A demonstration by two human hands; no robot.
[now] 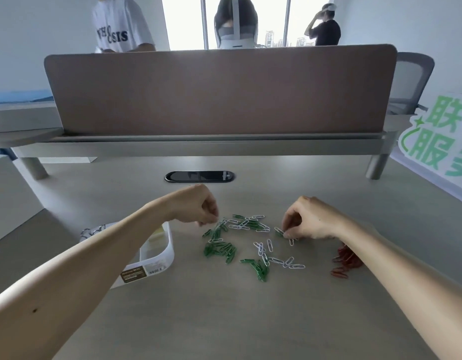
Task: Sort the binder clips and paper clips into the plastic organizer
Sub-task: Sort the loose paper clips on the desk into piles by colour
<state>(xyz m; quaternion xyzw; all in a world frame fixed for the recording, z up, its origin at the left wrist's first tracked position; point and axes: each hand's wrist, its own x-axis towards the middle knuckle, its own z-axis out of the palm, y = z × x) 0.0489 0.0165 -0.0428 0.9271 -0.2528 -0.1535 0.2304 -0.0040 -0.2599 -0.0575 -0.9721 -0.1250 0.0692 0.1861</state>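
- Desk (224, 320): plastic organizer (165, 252) at lower left, partly under the left forearm.
- Left hand (198, 206), centre: fingers curled down onto green paper clips (216, 231); grip cannot be told.
- Right hand (310, 219), centre right: curled fingertips pinch a white paper clip (278, 230).
- Red paper clips (346, 258): right of centre.

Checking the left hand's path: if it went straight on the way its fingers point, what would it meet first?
The left hand points rightward and down, so first come the mixed green and white paper clips at its fingers. It may already touch one, but depth is unclear.
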